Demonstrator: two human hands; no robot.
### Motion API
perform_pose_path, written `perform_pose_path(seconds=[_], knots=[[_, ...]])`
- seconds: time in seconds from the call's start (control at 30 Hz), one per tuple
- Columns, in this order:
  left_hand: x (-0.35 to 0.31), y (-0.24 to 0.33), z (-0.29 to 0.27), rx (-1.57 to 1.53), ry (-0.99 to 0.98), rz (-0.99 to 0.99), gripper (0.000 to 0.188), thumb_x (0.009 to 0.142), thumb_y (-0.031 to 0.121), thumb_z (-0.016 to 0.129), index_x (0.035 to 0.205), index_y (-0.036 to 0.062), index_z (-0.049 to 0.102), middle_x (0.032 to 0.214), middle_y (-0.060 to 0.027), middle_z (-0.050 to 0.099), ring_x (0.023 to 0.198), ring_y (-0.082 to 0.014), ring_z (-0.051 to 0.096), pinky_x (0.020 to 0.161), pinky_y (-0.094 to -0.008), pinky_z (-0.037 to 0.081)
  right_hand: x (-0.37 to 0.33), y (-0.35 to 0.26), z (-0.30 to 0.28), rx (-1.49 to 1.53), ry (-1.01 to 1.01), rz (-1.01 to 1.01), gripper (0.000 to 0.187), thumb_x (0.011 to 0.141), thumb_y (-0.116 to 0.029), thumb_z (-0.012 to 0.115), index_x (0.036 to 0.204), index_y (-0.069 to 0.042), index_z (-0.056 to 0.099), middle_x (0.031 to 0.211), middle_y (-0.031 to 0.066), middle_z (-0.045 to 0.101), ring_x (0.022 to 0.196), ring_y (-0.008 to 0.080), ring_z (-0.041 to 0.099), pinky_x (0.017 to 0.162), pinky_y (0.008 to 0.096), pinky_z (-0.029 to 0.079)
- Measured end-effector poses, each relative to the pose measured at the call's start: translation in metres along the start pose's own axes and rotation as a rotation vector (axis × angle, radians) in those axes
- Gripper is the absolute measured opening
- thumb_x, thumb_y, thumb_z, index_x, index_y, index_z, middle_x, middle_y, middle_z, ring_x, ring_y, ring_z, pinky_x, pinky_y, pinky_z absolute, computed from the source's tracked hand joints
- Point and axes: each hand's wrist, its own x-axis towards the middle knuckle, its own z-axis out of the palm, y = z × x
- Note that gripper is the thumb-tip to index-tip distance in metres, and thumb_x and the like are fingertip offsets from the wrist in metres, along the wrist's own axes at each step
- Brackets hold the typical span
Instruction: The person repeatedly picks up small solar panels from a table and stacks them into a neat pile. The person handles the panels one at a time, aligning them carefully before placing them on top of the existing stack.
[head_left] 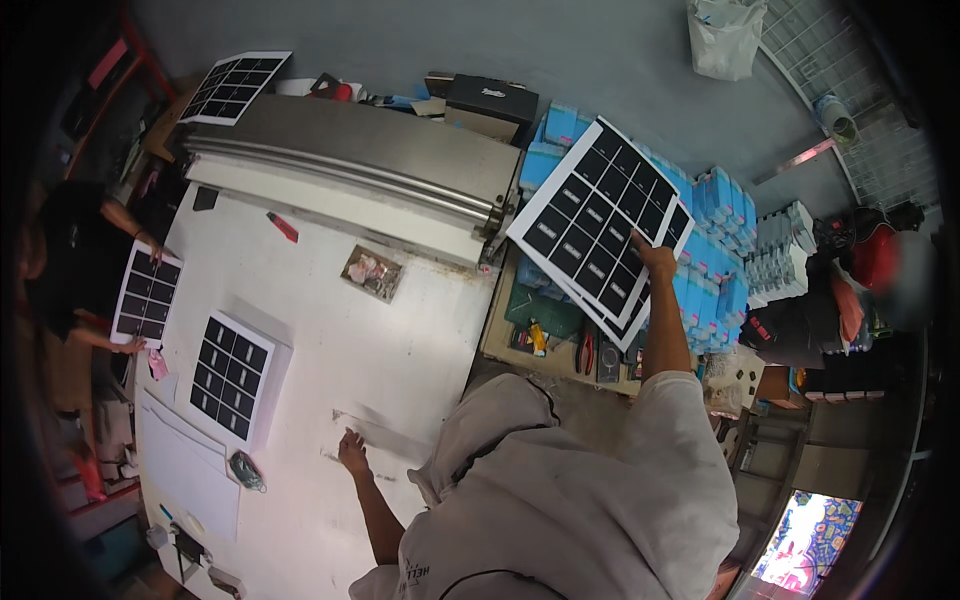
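At the right, my right hand point(656, 262) grips the edge of a large white printed sheet point(600, 215) with a grid of black rectangles. A similar sheet point(682, 228) shows just beneath it, over the blue boxes; whether my hand holds that one too is unclear. My left hand point(352, 452) hovers low over the white table point(400, 330), fingers loosely apart and holding nothing. Left of it lies a thick stack of the same printed sheets point(232, 375). A co-worker's hands hold another printed sheet point(148, 295) at the table's left edge.
A long grey metal machine with rollers point(350, 150) spans the table's far side, one printed sheet point(238, 88) on its left end. On the table are a red cutter point(283, 228), a small tray point(371, 273) and a dark wrapped bundle point(246, 470). Blue boxes point(715, 280) stand stacked right.
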Motion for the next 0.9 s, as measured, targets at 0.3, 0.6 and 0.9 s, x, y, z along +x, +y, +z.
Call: perform_pose_path(seconds=[0.3,0.6,0.9], knots=[[-0.029,0.047,0.094,0.097,-0.093,0.075,0.049,0.097,0.04,0.063,0.127,0.0017,0.061,0.11,-0.0112,0.069,0.097,-0.0228,0.067,0.079,-0.0336,0.05,0.074,0.052,0.027,0.587,-0.246,0.069,0.092,0.069,-0.058,0.084,0.126,0.009,0.057,0.12,0.0231,0.066,0.111,0.0338,0.066,0.094,0.0443,0.054],[-0.041,0.078,0.142,0.352,-0.158,0.287,0.053,0.096,0.036,0.066,0.121,-0.0107,0.061,0.099,-0.015,0.07,0.091,-0.0196,0.066,0.081,-0.0313,0.052,0.148,0.049,-0.053,0.381,-0.114,-0.304,0.025,0.09,-0.011,0.066,0.112,0.002,0.064,0.09,0.0091,0.067,0.067,0.0157,0.06,0.058,0.0328,0.049],[-0.039,0.176,0.204,0.345,-0.142,0.474,0.045,0.094,0.031,0.069,0.12,-0.0052,0.065,0.1,-0.0172,0.072,0.091,-0.0198,0.067,0.084,-0.0314,0.052,0.128,-0.146,-0.06,1.505,-0.094,-0.66,0.021,0.095,-0.007,0.067,0.11,0.006,0.059,0.101,0.0148,0.065,0.09,0.0169,0.064,0.081,0.0317,0.053]])
